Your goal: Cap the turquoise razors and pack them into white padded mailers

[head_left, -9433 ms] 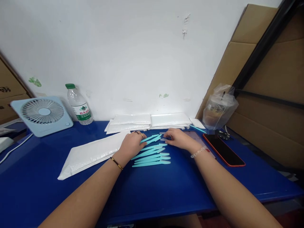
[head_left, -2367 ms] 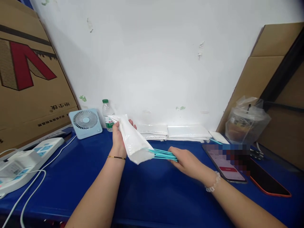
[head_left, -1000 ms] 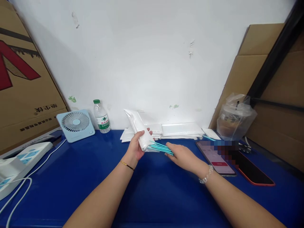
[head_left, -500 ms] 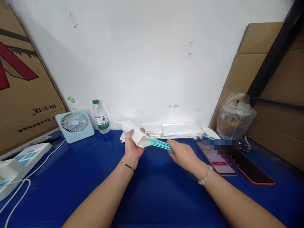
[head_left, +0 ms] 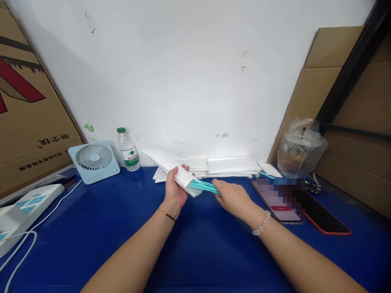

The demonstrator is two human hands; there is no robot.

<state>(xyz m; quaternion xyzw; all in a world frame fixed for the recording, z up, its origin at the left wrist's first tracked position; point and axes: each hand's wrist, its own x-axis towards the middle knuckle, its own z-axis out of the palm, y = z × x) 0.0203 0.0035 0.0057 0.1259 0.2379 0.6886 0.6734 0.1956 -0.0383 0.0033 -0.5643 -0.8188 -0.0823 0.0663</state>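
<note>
Blue desk [head_left: 207, 252] spans the lower frame. Near center, the left hand [head_left: 177, 189] has thumb and fingers wrapped around a white padded envelope [head_left: 171, 165], mouth facing right; the right hand [head_left: 233, 199] grips a bundle of slim turquoise sticks [head_left: 206, 186], their left ends inside that mouth. Right of center lie a lit phone [head_left: 276, 205] and a red-edged phone [head_left: 328, 213]; farther back, stacked mailers [head_left: 233, 165] lie along the wall [head_left: 183, 61].

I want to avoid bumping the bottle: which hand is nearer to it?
Left. The left hand, holding the white envelope, is to the right of and in front of the bottle. The right hand, holding the blue sticks, is farther right, near the lit phone.
</note>
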